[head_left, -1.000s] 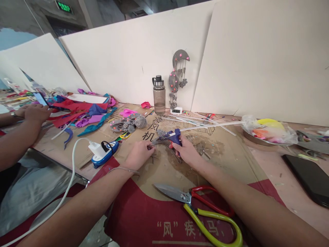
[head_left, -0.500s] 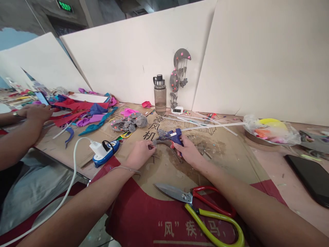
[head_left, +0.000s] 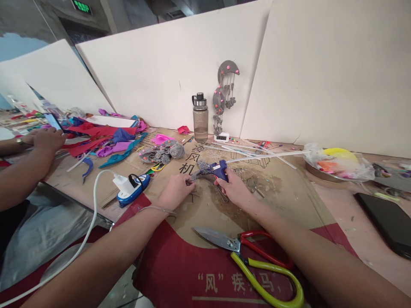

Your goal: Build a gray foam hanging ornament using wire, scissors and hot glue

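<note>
My right hand (head_left: 233, 187) is closed round the handle of a blue hot glue gun (head_left: 220, 170), whose nozzle points left. A long white glue stick (head_left: 266, 156) runs out of its back to the right. My left hand (head_left: 177, 191) pinches the left end of a grey, curved, yarn-like piece (head_left: 205, 176) close to the nozzle. Part of that piece is hidden behind the gun and my fingers. Below my hands lie scissors (head_left: 229, 244) with one red and one yellow handle, blades apart.
Behind stand a water bottle (head_left: 201, 119) and a grey moon hanging (head_left: 228, 70). To the left are a grey yarn ball (head_left: 177, 150), a blue power strip (head_left: 133, 192) and coloured cloth scraps (head_left: 105, 132). A metal bowl (head_left: 334, 173) and phone (head_left: 383, 224) lie right. Another person's hand (head_left: 48, 141) is far left.
Both hands stay nearly in place, with the glue gun and grey piece still held. The view shifts very slightly.
</note>
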`<state>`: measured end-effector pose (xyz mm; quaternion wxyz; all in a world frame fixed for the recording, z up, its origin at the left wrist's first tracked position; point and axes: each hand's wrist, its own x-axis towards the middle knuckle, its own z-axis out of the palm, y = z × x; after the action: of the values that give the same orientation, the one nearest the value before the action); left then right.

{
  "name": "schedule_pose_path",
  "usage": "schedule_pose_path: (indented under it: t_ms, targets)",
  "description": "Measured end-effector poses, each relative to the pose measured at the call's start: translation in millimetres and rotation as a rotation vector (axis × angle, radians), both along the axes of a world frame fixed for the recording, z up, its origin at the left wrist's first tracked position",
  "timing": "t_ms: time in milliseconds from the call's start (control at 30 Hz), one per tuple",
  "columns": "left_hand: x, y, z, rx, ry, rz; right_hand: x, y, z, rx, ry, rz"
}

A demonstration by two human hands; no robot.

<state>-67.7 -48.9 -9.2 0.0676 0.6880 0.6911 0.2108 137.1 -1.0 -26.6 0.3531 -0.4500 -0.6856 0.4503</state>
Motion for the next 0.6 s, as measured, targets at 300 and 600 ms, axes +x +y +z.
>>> schedule_pose_path:
  t_ms: [300,600]
  targets:
    - [-0.4,0.6,-1.9,0.015,0.013,0.01,0.5,-5.4,5.1,-0.091,0.084,0.022]
    - [2.8,-0.5,3.6,-0.021,0.009,0.027,2.4,0.0,0.4,-0.027,-0.048,0.007]
